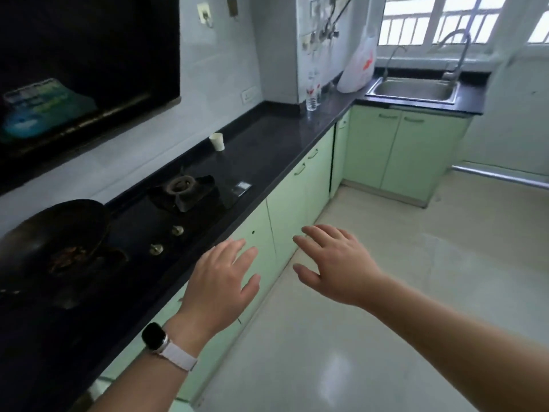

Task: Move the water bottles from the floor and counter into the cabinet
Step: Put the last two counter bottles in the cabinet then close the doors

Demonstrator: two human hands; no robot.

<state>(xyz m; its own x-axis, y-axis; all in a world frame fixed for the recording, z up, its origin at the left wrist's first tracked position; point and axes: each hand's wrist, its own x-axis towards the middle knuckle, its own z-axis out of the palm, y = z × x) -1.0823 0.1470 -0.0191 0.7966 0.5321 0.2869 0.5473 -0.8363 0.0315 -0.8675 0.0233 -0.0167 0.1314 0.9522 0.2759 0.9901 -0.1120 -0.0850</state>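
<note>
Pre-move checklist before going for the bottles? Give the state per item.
1. Left hand free: ok, open and holding nothing.
2. Right hand free: ok, open and holding nothing.
3. Water bottles located: ok, upright at the far end of the counter; how many, cannot tell.
4. Bottles on the floor: cannot tell, none in view.
5. Cabinet doors open: not ok, every door in view is closed.
6. Bottles within reach: not ok, they stand far beyond both hands.
</note>
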